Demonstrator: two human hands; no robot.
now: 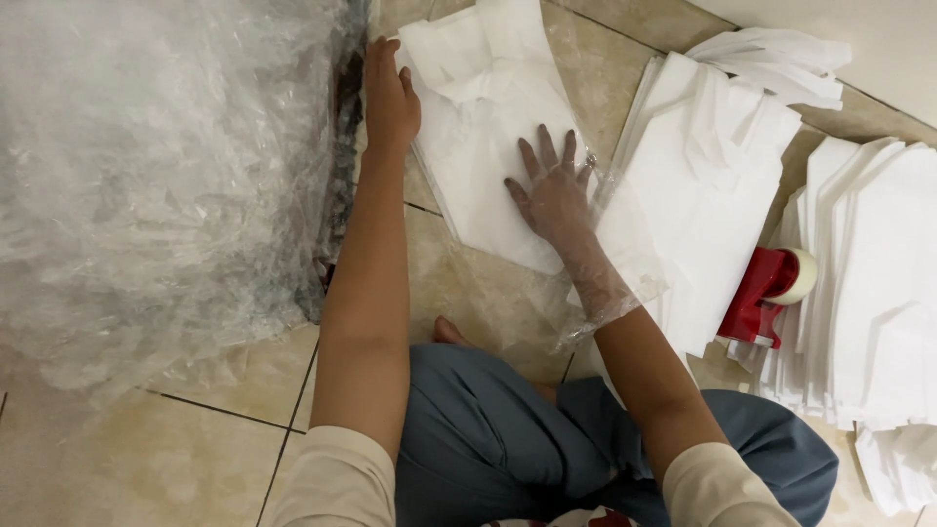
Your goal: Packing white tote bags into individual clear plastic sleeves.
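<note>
White, thin, flat-folded bags point(488, 146) are seen stacked on the beige tiled floor point(195, 449) in the head view | crinkled clear plastic sheeting point(146, 166) lies left | left hand point(390, 98) is laid bare at the stack's edge, fingers extended, gripping nothing | right hand point(554, 195), sheathed in a clear glove, is pressed flat, fingers spread, on the stack | red tape dispenser point(761, 293) sits among further white stacks point(703, 195).

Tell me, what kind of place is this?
Probably a home or small workshop floor used for packing. The person sits on beige floor tiles, with stacks of white folded pieces, a red tape dispenser and a big clear plastic sheet around.
</note>
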